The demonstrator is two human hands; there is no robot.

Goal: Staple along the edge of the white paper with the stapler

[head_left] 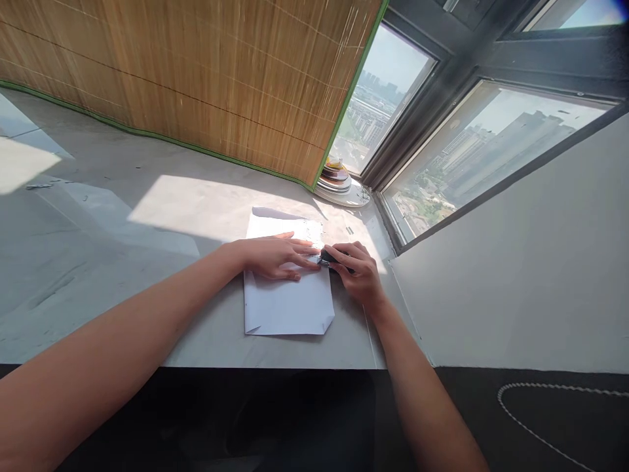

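White paper sheets point(289, 305) lie on the pale marble ledge, with folded corners at the near edge. Across their upper half rests my left hand point(281, 257), palm down and fingers spread, the fingertips close to the right edge. My right hand point(358, 267) is wrapped round a small black stapler point(328, 255), whose front end meets the right edge of the paper beside my left fingertips. Much of the stapler is hidden under my right fingers.
A bamboo blind point(196, 78) with green edging hangs over the back of the ledge point(206, 337). Stacked plates point(339, 187) stand in the window corner. Loose staples point(349, 231) lie beyond my right hand. A white wall point(521, 262) rises at right, above a twisted cord point(531, 387).
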